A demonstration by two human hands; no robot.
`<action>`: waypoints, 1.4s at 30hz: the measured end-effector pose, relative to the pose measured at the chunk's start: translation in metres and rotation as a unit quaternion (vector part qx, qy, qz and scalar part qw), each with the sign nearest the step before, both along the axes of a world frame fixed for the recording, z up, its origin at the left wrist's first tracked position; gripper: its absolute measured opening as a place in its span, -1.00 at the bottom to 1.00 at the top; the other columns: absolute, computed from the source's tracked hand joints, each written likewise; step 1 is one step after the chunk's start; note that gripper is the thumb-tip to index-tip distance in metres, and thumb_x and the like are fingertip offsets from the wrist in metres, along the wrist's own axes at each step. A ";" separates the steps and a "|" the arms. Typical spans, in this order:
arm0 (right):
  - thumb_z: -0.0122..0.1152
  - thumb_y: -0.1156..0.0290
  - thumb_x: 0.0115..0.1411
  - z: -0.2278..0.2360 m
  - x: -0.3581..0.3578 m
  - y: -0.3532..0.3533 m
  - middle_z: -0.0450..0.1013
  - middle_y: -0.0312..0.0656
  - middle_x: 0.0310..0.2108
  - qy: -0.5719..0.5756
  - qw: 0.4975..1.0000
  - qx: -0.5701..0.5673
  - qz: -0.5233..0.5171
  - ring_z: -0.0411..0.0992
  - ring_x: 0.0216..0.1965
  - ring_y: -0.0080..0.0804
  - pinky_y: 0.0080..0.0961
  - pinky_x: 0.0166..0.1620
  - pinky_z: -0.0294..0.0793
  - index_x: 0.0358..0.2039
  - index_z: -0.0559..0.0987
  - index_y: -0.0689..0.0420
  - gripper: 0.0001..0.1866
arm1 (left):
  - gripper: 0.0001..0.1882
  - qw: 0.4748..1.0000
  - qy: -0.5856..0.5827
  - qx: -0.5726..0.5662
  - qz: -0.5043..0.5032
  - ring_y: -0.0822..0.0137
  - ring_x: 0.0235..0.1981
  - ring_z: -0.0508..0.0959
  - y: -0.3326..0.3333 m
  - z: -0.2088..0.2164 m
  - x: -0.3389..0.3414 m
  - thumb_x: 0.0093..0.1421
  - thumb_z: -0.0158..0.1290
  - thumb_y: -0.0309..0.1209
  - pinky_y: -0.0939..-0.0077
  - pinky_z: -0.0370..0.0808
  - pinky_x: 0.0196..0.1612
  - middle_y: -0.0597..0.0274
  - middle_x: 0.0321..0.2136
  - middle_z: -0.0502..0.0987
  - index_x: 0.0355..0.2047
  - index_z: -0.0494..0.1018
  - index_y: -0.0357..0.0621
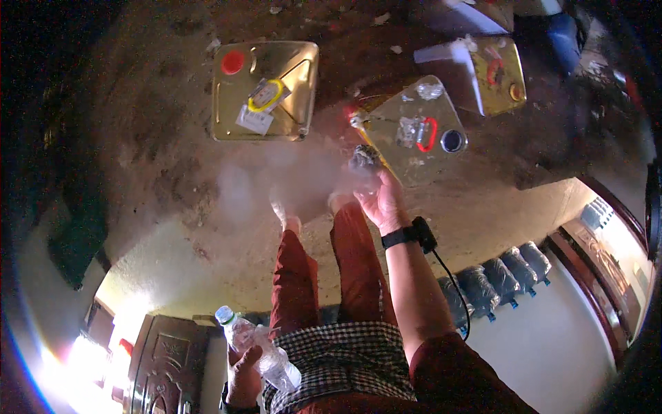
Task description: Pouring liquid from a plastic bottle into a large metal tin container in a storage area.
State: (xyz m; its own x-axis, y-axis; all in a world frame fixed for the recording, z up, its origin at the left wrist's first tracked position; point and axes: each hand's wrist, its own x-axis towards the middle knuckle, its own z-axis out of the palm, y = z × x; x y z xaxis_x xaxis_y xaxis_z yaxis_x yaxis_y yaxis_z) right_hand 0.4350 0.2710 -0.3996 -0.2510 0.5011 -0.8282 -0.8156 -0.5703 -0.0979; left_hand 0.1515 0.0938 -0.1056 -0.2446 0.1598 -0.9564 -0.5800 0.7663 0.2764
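My left hand (245,378), low in the view, is closed round a clear plastic bottle (265,352) with a pale cap, held tilted beside my checked cloth. Out in front, my right hand (383,202) is closed on a small crumpled grey wad (365,157), whose kind I cannot make out. The wad is over the near left edge of a square metal tin (408,162) with a red handle (427,134) and a dark round opening or cap (452,141). Haze blurs the area left of the right hand.
Another square gold tin (227,103), with a yellow handle and red cap, stands on the dirty floor (162,131) at the left. A third tin (507,100) is at the far right. Several dark wrapped bundles (496,279) line the white wall. A carved door (169,359) is lower left.
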 end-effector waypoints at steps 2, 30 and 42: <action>-0.01 0.17 0.36 -0.020 0.021 0.003 0.54 -0.17 -0.35 -0.091 0.995 -0.031 -0.029 0.49 -0.40 -0.35 -0.42 -0.37 0.49 -0.15 0.49 0.18 -0.68 | -0.31 0.999 0.025 -0.022 0.000 0.13 -0.04 0.55 0.007 0.001 0.006 0.02 0.30 -0.45 0.16 0.52 0.03 0.10 -0.05 0.52 0.15 0.28 -0.16; -0.14 -0.24 0.35 -0.011 0.203 0.123 0.51 -0.20 -0.39 -0.131 0.984 0.059 -0.109 0.37 -0.52 -0.55 -0.65 -0.55 0.33 -0.10 0.49 0.05 -0.42 | -0.36 0.996 0.004 0.002 -0.094 0.18 -0.03 0.51 0.071 0.001 0.062 0.06 0.26 -0.40 0.22 0.46 0.04 0.18 -0.08 0.49 0.15 0.28 -0.13; -0.21 -0.23 0.38 -0.039 0.305 0.194 0.52 -0.17 -0.42 -0.378 0.925 0.017 -0.019 0.35 -0.58 -0.51 -0.57 -0.56 0.29 -0.14 0.48 0.05 -0.42 | -0.34 0.994 0.013 -0.033 -0.101 0.17 -0.02 0.50 0.090 -0.009 0.087 0.05 0.26 -0.42 0.20 0.47 0.05 0.17 -0.07 0.48 0.16 0.28 -0.13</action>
